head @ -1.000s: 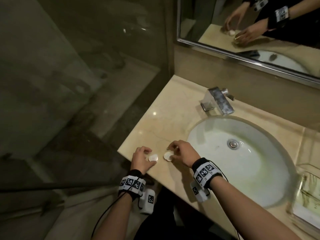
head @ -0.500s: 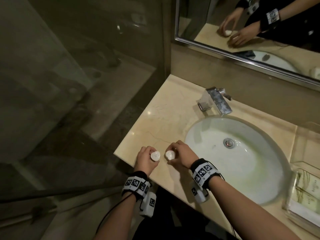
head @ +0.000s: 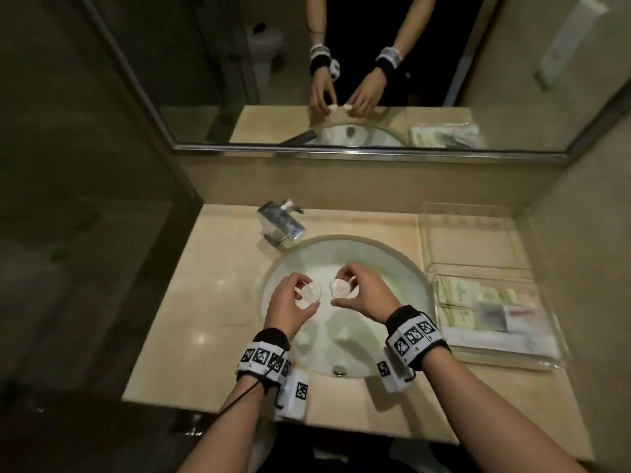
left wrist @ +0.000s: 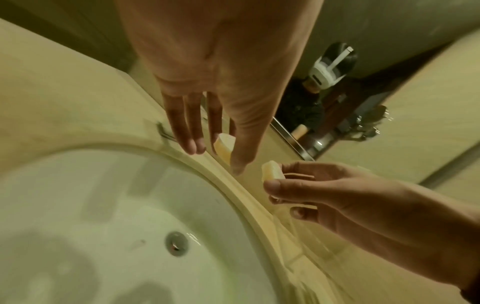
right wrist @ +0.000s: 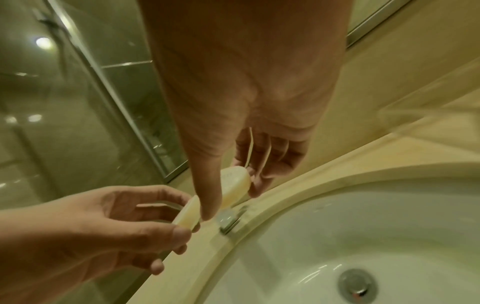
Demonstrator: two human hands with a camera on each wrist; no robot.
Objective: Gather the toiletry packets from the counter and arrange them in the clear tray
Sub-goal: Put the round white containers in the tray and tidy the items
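Note:
Each hand holds one small round white toiletry packet above the sink basin. My left hand (head: 300, 293) pinches the left packet (head: 311, 291) between thumb and fingers; the left wrist view shows that packet (left wrist: 224, 146) edge-on. My right hand (head: 345, 286) pinches the right packet (head: 340, 287), seen as a pale disc (right wrist: 235, 185) in the right wrist view. The two packets are a small gap apart. The clear tray (head: 553, 339) lies on the counter right of the sink, with several flat packets in it.
The white sink basin (head: 386, 268) is below both hands, with the chrome faucet (head: 281, 223) at its back left. A second clear tray (head: 433, 240) sits behind the filled one. A mirror (head: 341, 97) covers the wall; a glass partition stands on the left.
Both hands lifted the round packets off the counter left of the sink and carried them right, over the basin. The head view swung right, bringing the trays into sight.

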